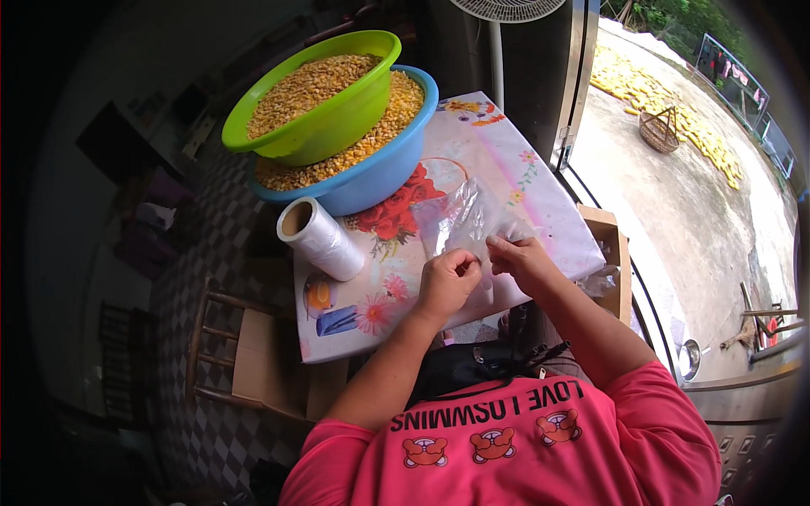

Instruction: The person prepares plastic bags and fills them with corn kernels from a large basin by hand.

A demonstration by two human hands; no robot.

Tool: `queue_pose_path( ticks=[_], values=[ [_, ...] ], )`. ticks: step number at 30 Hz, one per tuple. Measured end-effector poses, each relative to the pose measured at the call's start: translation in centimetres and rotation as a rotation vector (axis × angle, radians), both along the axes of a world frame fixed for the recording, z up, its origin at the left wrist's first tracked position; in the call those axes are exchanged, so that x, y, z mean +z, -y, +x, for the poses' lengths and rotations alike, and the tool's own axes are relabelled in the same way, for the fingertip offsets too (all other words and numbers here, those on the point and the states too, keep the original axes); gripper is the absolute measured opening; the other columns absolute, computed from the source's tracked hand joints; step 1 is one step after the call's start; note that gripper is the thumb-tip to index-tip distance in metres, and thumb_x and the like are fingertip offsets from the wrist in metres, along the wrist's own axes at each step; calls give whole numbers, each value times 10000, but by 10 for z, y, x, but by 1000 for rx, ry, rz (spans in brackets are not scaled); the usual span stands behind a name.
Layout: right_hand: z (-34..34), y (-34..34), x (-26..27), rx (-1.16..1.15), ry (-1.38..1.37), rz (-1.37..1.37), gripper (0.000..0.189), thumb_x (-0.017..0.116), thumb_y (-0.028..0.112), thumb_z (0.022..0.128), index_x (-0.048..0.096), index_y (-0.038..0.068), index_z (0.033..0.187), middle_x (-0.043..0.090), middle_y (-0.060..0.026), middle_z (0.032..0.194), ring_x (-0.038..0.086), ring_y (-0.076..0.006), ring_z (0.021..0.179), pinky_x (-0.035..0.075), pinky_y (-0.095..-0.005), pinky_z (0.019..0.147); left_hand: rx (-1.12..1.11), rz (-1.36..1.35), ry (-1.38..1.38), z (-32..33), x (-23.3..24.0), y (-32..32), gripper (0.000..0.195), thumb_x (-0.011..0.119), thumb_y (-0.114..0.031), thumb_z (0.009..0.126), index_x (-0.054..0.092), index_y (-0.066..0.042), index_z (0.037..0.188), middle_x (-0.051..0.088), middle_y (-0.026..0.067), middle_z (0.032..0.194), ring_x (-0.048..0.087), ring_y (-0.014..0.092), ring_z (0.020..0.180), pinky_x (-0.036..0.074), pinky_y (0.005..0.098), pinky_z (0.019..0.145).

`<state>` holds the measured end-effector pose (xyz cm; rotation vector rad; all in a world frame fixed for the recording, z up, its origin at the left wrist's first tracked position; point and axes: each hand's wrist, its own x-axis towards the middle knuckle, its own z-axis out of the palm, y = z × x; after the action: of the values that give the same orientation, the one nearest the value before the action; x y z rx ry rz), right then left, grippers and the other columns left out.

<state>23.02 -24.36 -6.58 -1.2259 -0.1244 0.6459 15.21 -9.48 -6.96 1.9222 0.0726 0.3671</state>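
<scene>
A clear plastic bag (465,218) lies on the flowered tablecloth (550,221), its near edge at my fingers. My left hand (448,278) and my right hand (522,259) are close together, each with thumb and fingers pinched on the thin plastic. To the left, a roll of clear plastic bags (326,243) rests on the table with its hollow core showing. Behind it, a green basin (316,129) of corn kernels sits tilted on top of the corn in a larger blue basin (386,177).
An open cardboard box (623,278) with plastic inside stands by the table's right edge. A wooden chair (205,341) with cardboard is at left. A fan (509,7) stands behind the table. Outside the doorway are a wicker basket (659,131) and spread corn cobs (690,129).
</scene>
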Motion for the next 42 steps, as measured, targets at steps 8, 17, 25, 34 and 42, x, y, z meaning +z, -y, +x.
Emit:
queue_pose_path(
  ticks=[8, 17, 25, 34, 42],
  values=[
    [1, -1, 7, 39, 109, -5, 357, 624, 362, 845, 503, 84, 656, 504, -18, 577, 470, -106, 494, 380, -220, 492, -29, 20, 46, 2, -5, -1, 70, 593, -64, 816, 635, -8, 813, 592, -12, 649, 522, 42, 580, 428, 206, 534],
    [-4, 9, 8, 164, 7, -26, 315, 603, 341, 866, 589, 32, 809, 544, -30, 650, 513, -118, 543, 416, -247, 530, 7, -333, -127, -1, 7, 0, 80, 604, -81, 796, 613, -3, 786, 574, 2, 597, 539, 62, 562, 443, 235, 521],
    [-9, 5, 12, 128, 68, -25, 195, 637, 218, 841, 600, 29, 868, 559, -18, 713, 512, -113, 596, 410, -240, 571, 29, 132, 151, -3, 3, 2, 43, 596, -51, 809, 619, -17, 821, 607, -2, 673, 544, 49, 601, 444, 210, 561],
    [-16, 6, 18, 159, -125, 79, 254, 640, 240, 843, 588, 4, 920, 585, -43, 797, 555, -130, 713, 434, -256, 648, -109, -142, 27, -5, 8, 7, 79, 592, -53, 791, 608, -7, 853, 612, 36, 698, 573, 86, 621, 467, 237, 587],
    [-15, 1, 13, 150, -84, 39, 279, 651, 259, 838, 606, -13, 882, 597, -55, 780, 569, -150, 697, 444, -273, 623, -122, -152, 18, -5, 8, 3, 79, 557, -58, 814, 603, -1, 845, 608, 24, 691, 577, 92, 622, 469, 234, 589]
  ],
)
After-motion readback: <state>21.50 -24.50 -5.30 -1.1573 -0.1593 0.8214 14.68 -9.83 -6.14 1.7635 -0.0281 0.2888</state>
